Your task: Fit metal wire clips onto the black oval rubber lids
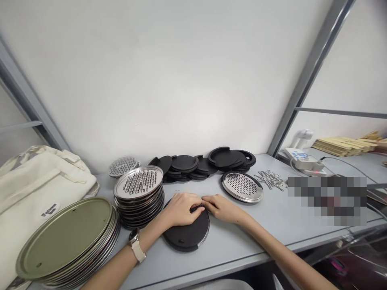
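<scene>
A round black grater base (pixel 187 233) lies on the shelf in front of me, with a strip of metal rim showing at its lower right edge. My left hand (pixel 184 209) is closed over its upper part, thumb on the black face and fingers at the far edge. At the upper right edge, the fingers of my right hand (pixel 222 207) are pinched together, touching my left fingertips. What is between the right fingers is hidden. A metal grater disc in a black frame (pixel 243 187) lies farther right, beside a pile of small metal hooks (pixel 270 179).
Left of my hands are a stack of graters (pixel 139 183) and a stack of olive oval trays (pixel 66 237). Black bases (pixel 184 163) overlap along the wall. A cream cloth bag (pixel 45 173) is far left. Cables, a white device (pixel 302 159) and wooden pieces (pixel 341 147) lie right.
</scene>
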`<move>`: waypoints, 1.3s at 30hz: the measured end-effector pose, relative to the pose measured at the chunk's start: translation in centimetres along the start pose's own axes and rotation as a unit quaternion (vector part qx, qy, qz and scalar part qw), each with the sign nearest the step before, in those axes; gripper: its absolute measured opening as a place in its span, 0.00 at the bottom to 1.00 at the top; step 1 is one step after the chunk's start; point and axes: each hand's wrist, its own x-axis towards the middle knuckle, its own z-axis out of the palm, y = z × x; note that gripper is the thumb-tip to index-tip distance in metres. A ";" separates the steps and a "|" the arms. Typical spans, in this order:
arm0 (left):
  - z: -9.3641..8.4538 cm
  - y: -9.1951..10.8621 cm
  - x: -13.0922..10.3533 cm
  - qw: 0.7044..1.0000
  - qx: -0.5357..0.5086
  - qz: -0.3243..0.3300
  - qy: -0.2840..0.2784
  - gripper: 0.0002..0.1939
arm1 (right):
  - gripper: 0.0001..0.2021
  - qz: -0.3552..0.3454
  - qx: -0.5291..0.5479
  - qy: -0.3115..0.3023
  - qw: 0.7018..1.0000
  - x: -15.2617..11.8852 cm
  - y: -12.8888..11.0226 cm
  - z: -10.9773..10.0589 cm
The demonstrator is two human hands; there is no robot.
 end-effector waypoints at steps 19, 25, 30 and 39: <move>0.3 0.5 0.1 0.999 0.028 -0.012 0.018 0.11 | 0.15 0.029 0.009 0.045 0.999 -0.8 -0.1 0.3; 0.4 0.6 0.0 0.999 0.027 -0.013 0.021 0.10 | 0.14 0.034 0.022 0.049 0.998 -0.8 0.1 0.4; 0.5 0.5 0.1 0.999 0.023 -0.010 0.025 0.09 | 0.13 0.039 0.037 0.049 0.997 -0.7 0.0 0.4; 0.6 0.5 0.0 0.999 0.026 -0.002 0.023 0.09 | 0.12 0.059 0.041 0.056 0.996 -0.9 -0.3 0.4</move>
